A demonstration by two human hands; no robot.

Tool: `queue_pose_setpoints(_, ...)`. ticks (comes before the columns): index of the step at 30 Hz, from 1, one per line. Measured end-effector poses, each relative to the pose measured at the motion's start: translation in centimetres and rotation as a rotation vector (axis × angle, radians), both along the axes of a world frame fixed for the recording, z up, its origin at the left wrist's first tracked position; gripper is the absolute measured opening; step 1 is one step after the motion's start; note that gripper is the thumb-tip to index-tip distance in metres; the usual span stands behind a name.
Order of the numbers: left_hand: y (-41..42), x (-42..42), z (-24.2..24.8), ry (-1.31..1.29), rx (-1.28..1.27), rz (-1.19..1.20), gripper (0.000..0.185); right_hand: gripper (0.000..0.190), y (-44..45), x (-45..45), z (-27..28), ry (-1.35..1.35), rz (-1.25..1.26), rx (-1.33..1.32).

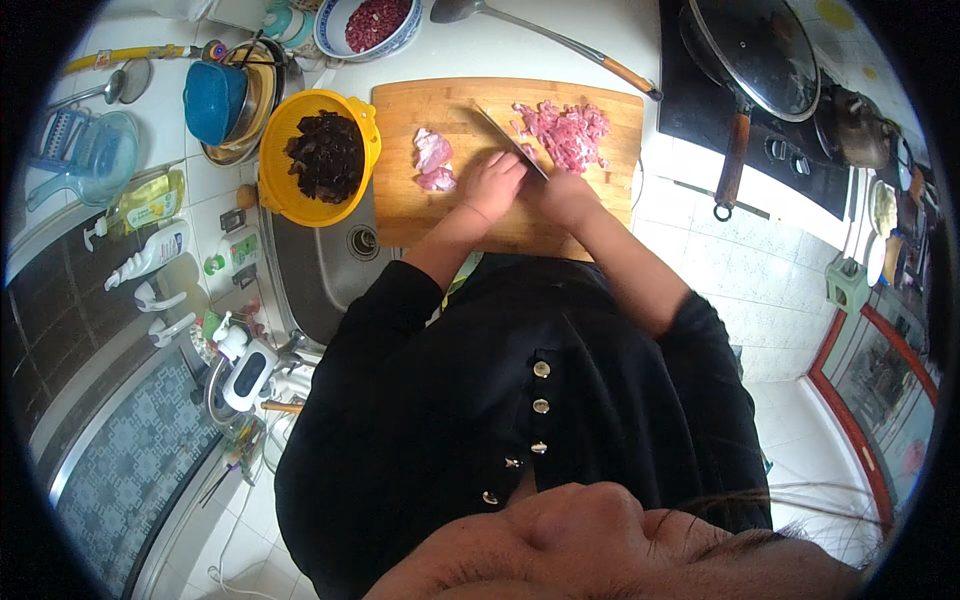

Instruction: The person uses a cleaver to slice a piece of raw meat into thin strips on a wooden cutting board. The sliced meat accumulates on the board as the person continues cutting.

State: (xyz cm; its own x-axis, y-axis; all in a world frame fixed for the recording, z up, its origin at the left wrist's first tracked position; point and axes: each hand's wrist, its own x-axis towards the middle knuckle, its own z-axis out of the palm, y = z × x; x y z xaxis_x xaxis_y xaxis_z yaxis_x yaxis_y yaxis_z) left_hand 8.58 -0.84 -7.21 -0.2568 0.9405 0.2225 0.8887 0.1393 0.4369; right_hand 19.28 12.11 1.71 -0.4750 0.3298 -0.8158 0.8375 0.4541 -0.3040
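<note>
On a wooden cutting board [420, 217], my right hand [568, 199] grips a kitchen knife [510, 140], seen nearly edge-on with its blade slanting up to the left. Close against the blade's left side lies my left hand [495, 182], fingers bent and pressed down; a small bit of meat [529, 151] shows at the blade, and what lies beneath the fingers is hidden. A pile of cut raw meat [566, 131] is to the right of the knife. Larger raw meat pieces [433, 154] rest at the board's left, apart from my left hand.
Left of the board, a yellow colander [274, 176] of dark, wet-looking food stands by the sink [307, 262]. Behind are a bowl [330, 37] of red beans and a wooden-handled spatula [540, 34]. A lidded pan [757, 60] sits on the stove [675, 105] at right.
</note>
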Motion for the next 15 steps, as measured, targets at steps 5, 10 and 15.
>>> queue_pose_setpoints(5,0.1,0.2,0.0,-0.037,0.029,0.015,0.006,0.053,0.0,7.8,1.1,0.023,-0.02,0.036)
queue_pose_setpoints(10,-0.1,-0.2,0.6,-0.302,0.106,0.043,0.009,0.04,1.0,5.7,-1.0,0.018,-0.035,0.062)
queue_pose_setpoints(15,-0.5,-0.7,0.4,-0.186,0.033,0.014,0.009,0.03,-0.5,6.0,-0.9,0.01,0.185,0.015)
